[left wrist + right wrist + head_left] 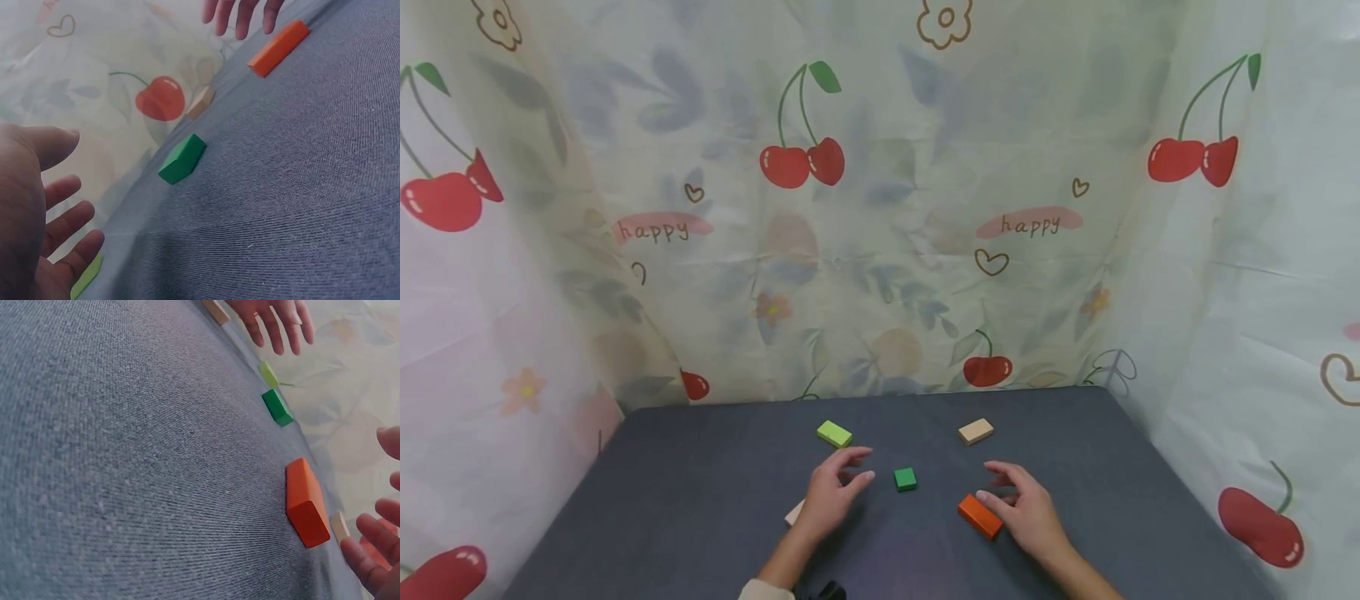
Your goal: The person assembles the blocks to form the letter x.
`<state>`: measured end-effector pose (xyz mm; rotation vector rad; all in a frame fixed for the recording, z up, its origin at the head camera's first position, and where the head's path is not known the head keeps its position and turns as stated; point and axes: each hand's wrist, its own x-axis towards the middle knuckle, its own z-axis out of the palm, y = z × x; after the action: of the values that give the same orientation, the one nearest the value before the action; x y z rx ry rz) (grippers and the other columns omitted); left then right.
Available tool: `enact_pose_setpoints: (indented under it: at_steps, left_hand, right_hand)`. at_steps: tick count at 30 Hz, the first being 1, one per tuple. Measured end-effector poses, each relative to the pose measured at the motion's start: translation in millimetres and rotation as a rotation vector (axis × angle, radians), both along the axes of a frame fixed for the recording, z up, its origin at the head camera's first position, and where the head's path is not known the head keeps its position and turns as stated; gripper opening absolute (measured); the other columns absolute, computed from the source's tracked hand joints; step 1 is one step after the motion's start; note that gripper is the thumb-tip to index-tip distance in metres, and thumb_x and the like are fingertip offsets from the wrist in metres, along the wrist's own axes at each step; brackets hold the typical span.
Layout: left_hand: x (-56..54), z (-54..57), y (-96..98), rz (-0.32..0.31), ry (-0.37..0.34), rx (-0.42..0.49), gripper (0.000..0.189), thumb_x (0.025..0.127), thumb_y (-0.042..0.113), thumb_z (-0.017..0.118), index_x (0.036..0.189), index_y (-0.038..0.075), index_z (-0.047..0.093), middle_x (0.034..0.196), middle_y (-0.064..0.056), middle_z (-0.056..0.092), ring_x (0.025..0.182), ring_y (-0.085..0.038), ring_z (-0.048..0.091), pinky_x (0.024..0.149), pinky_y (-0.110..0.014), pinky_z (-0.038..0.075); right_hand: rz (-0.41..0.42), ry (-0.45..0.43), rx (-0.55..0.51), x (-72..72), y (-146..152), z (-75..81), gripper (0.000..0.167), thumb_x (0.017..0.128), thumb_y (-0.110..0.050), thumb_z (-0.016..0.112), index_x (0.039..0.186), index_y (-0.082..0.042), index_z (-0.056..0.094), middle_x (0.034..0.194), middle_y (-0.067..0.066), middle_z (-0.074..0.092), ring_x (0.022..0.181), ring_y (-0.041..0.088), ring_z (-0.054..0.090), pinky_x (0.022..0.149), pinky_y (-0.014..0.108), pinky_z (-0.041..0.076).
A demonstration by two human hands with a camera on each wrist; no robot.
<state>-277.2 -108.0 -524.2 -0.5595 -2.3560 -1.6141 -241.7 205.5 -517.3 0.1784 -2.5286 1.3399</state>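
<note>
My left hand (832,493) hovers over the left middle of the table, fingers relaxed and thumb apart, holding nothing. Just beyond its fingertips lies a lime green block (835,433). A pale wooden block (794,512) is partly hidden behind that wrist. Between the hands sits a small dark green block (905,479), also plain in the left wrist view. My right hand (1026,510), likewise empty with loosely bent fingers, is above and beside an orange block (980,517). In the right wrist view the orange block (305,503) lies flat on the cloth, below the fingers.
A tan wooden block (976,431) lies farther back on the right. Dark grey cloth (700,500) covers the table. Printed curtains with cherries (880,250) hang along the back and both sides. A small black object (832,591) shows at the bottom edge near the left wrist.
</note>
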Motion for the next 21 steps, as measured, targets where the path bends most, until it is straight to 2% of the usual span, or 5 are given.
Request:
enact_pose_setpoints:
  at_steps: [2, 7, 15, 21]
  left_hand:
    - [-1.8, -1.3, 1.1, -0.007, -0.018, -0.035, 0.033, 0.092, 0.019, 0.069, 0.124, 0.010, 0.064, 0.119, -0.011, 0.063, 0.106, -0.033, 0.060, 0.084, -0.042, 0.050]
    - [-8.7, -5.3, 5.1, -0.026, -0.007, -0.079, 0.033, 0.092, 0.020, 0.069, 0.124, 0.009, 0.065, 0.118, -0.010, 0.064, 0.104, -0.032, 0.061, 0.081, -0.039, 0.051]
    - [-16.1, -5.7, 13.5, -0.038, -0.021, -0.132, 0.035, 0.093, 0.026, 0.068, 0.124, 0.011, 0.065, 0.118, -0.008, 0.064, 0.106, -0.031, 0.061, 0.083, -0.043, 0.050]
    - [-22.9, -6.8, 17.5, -0.040, -0.031, -0.209, 0.034, 0.094, 0.027, 0.067, 0.124, 0.012, 0.065, 0.119, -0.003, 0.064, 0.107, -0.023, 0.061, 0.087, -0.043, 0.048]
  right_hand:
    - [0.004, -0.023, 0.007, -0.8, -1, -0.9, 0.043, 0.081, -0.013, 0.080, 0.122, -0.008, 0.065, 0.115, 0.011, 0.064, 0.098, 0.026, 0.062, 0.069, 0.027, 0.052]
    - [0.020, -0.043, 0.019, -2.3, -4, -4.1, 0.048, 0.081, -0.019, 0.081, 0.123, -0.007, 0.064, 0.117, 0.010, 0.063, 0.101, 0.026, 0.062, 0.070, 0.027, 0.052]
    - [0.030, -0.070, 0.024, -6.0, -6, -8.6, 0.053, 0.079, -0.022, 0.082, 0.126, -0.008, 0.063, 0.121, 0.006, 0.063, 0.103, 0.024, 0.062, 0.071, 0.026, 0.051]
    - [0.047, -0.097, 0.038, -6.8, -7, -9.1, 0.054, 0.078, -0.022, 0.083, 0.126, -0.007, 0.063, 0.121, 0.007, 0.063, 0.103, 0.023, 0.062, 0.072, 0.028, 0.051]
